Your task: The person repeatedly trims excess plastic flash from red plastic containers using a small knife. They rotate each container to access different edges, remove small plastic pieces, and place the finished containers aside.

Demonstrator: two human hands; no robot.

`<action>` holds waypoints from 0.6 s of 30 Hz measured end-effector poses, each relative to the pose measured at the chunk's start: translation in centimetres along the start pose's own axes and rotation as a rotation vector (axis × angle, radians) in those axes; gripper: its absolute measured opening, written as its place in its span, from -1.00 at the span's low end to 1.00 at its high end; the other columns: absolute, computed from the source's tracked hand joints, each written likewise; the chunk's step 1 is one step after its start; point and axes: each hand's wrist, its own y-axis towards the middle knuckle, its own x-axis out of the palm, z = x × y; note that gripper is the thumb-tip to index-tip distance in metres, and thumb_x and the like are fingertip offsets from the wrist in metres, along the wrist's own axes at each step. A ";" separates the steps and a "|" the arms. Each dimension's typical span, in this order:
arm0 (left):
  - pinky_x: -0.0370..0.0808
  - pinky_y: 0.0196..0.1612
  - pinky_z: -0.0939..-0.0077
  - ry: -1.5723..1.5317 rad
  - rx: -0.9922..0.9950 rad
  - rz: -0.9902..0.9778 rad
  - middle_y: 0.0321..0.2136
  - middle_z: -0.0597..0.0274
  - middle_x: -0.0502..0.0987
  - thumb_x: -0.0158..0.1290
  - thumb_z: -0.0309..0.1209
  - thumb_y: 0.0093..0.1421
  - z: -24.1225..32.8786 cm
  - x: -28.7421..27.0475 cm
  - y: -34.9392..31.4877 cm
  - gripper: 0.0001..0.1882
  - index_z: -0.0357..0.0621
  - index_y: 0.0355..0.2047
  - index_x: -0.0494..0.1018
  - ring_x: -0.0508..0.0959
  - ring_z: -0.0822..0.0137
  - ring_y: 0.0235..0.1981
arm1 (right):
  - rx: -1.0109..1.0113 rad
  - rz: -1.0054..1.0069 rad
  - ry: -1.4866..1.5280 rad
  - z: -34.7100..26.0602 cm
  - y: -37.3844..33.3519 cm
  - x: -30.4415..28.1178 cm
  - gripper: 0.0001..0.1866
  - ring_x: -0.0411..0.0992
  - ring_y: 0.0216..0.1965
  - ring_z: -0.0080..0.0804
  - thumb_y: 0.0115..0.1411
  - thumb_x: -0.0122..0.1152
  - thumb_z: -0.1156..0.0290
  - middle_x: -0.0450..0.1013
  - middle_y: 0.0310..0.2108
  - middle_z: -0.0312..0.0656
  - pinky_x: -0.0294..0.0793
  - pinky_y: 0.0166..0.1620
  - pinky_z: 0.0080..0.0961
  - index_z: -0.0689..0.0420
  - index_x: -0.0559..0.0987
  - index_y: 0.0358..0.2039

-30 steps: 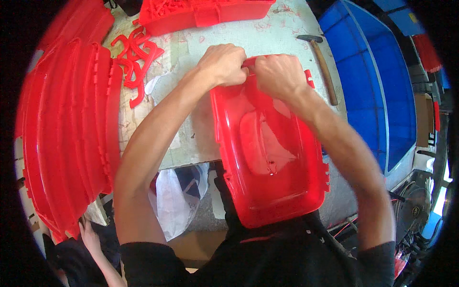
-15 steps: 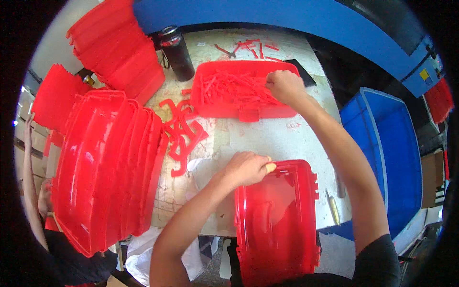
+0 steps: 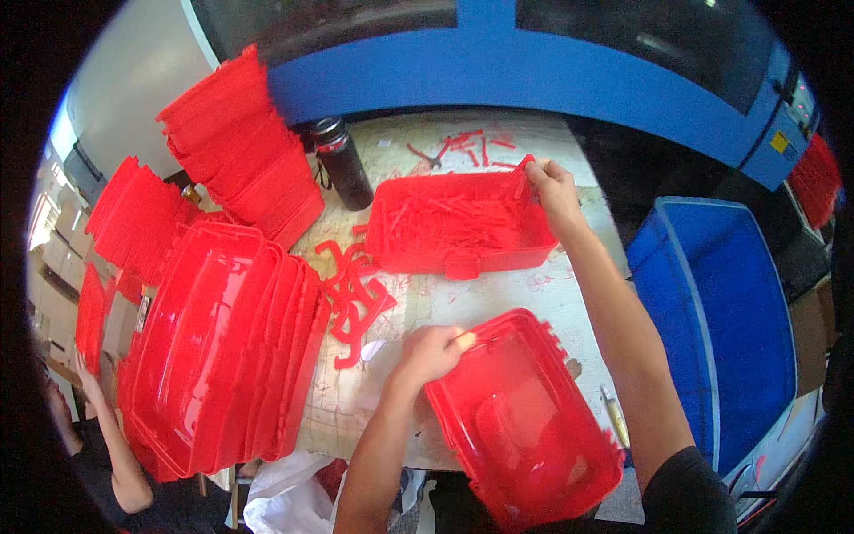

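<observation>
The left hand [image 3: 433,353] grips a glossy red plastic tray [image 3: 529,405] over the tabletop's [image 3: 351,427] front edge; the right hand [image 3: 551,185] pinches a red plastic strip [image 3: 526,166]. A yellow square label [image 3: 780,142] is unreadable.

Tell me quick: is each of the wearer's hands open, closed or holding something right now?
Left hand: closed on the rim of a glossy red rectangular plastic tray.
Right hand: closed, pinching a thin red plastic strip.

Table [image 3: 427,313] with red bin [image 3: 405,260], bottle [image 3: 345,169]
</observation>
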 end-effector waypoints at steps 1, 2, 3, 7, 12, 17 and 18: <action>0.48 -0.22 -0.01 0.002 0.052 0.125 -0.37 -0.13 0.60 0.02 -0.02 0.32 0.1 -0.3 -0.7 -0.60 -0.10 -0.27 0.58 0.58 -0.18 -0.30 | 0.032 -0.039 0.122 -1.6 -1.6 -0.6 -0.84 0.31 -0.49 -0.63 0.39 0.11 0.33 0.42 -0.48 -0.43 0.29 -0.40 -0.57 0.11 0.56 -0.31; 0.49 -0.24 0.05 0.008 0.109 0.255 -0.38 -0.11 0.61 0.02 -0.06 0.33 0.5 -0.6 -1.5 -0.62 -0.14 -0.23 0.57 0.61 -0.12 -0.33 | 0.063 -0.077 0.243 -3.2 -3.3 -1.1 -0.85 0.30 -0.48 -0.64 0.39 0.11 0.33 0.42 -0.48 -0.43 0.27 -0.40 -0.58 0.09 0.55 -0.30; 0.50 -0.26 0.10 0.038 0.095 0.336 -0.39 -0.09 0.63 0.02 -0.10 0.35 1.2 -0.9 -2.1 -0.63 -0.17 -0.19 0.57 0.63 -0.05 -0.35 | 0.086 -0.129 0.376 -4.6 -5.3 -1.6 -0.86 0.30 -0.48 -0.65 0.40 0.11 0.32 0.42 -0.47 -0.43 0.26 -0.40 -0.60 0.06 0.54 -0.30; 0.51 -0.25 0.56 -0.809 0.276 0.514 -0.25 0.19 0.59 -0.05 -0.36 0.42 7.2 -0.8 -4.5 -0.56 -0.32 0.23 0.31 0.57 0.45 -0.31 | 0.130 -0.209 0.503 -7.9 -14.2 -1.9 -0.88 0.37 -0.42 -0.64 0.40 0.13 0.30 0.47 -0.42 -0.43 0.34 -0.34 -0.62 0.04 0.55 -0.25; 0.50 -0.37 0.61 -0.901 0.416 0.300 -0.28 0.15 0.58 -0.08 -0.37 0.44 14.7 0.8 -5.7 -0.63 -0.26 0.18 0.32 0.59 0.47 -0.39 | 0.148 -0.145 0.424 -9.0 -23.3 -3.4 -0.88 0.40 -0.40 -0.61 0.36 0.19 0.34 0.48 -0.38 -0.36 0.40 -0.31 -0.59 0.08 0.55 -0.18; 0.47 -0.48 0.61 -0.802 0.232 -0.162 -0.41 0.23 0.56 -0.05 -0.34 0.44 15.4 3.2 -5.9 -0.76 -0.26 -0.04 0.44 0.58 0.47 -0.51 | -0.660 0.207 -1.000 -11.3 -30.1 -10.5 -0.46 0.45 -0.09 -0.07 0.05 0.35 0.43 0.40 -0.03 0.03 0.48 -0.07 -0.24 0.22 0.43 0.06; 0.48 -0.47 0.60 -0.851 0.274 -0.366 -0.40 0.23 0.57 -0.05 -0.33 0.44 15.6 3.8 -5.7 -0.75 -0.26 -0.04 0.44 0.58 0.46 -0.51 | -0.660 0.029 -1.102 -11.5 -32.2 -11.9 -0.40 0.45 -0.02 -0.03 0.01 0.37 0.45 0.40 -0.01 0.05 0.49 -0.03 -0.26 0.21 0.43 0.11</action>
